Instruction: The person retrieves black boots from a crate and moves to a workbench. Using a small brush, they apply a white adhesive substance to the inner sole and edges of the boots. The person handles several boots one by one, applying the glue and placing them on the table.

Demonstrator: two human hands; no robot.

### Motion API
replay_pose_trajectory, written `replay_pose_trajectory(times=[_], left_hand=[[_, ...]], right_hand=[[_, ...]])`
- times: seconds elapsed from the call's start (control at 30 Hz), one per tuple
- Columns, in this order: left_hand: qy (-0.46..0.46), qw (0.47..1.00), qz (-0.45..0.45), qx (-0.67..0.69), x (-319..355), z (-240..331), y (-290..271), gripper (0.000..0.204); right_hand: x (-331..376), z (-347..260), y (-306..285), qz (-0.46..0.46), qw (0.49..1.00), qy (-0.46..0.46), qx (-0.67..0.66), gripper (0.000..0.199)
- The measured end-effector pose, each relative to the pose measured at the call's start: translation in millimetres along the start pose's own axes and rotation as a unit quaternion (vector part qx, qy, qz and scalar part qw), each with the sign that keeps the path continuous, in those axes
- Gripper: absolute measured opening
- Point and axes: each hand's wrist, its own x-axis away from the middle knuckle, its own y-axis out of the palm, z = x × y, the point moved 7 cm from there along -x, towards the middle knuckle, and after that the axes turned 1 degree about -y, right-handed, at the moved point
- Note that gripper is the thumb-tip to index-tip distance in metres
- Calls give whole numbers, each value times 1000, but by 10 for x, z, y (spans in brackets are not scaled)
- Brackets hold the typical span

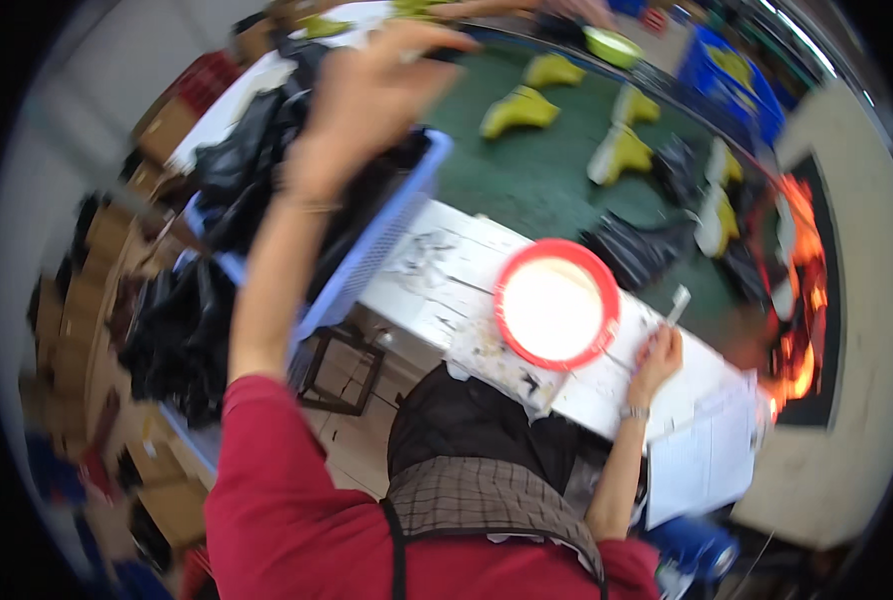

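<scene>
My left hand [372,92] is raised far forward over a blue plastic basket [379,245] full of black material, reaching toward the green conveyor belt [527,170]. The hand is blurred, and I cannot make out whether it holds anything. My right hand [657,356] rests on the white worktable [437,280], closed around a small pale-handled brush [679,302]. A red-rimmed bowl [557,304] with bright white contents sits just left of that hand.
Yellow-green shoe forms [519,110] and black shoe pieces [635,248] lie on the belt. Paper sheets [709,455] hang off the table at the right. Something glows orange [799,300] at far right. Cardboard boxes [97,300] and black piles [172,340] fill the left side.
</scene>
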Motion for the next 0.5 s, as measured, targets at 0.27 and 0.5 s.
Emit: replay_pose_trajectory(times=[0.27,0.5], left_hand=[[-297,874,-299,-243,1803,-3190,-1680,127],[-232,876,-231,-354,1735,-3303,-1695,73]], right_hand=[[-181,-84,487,-90,994,16,62,28],[-619,-82,935,-160,980,5,122,30]])
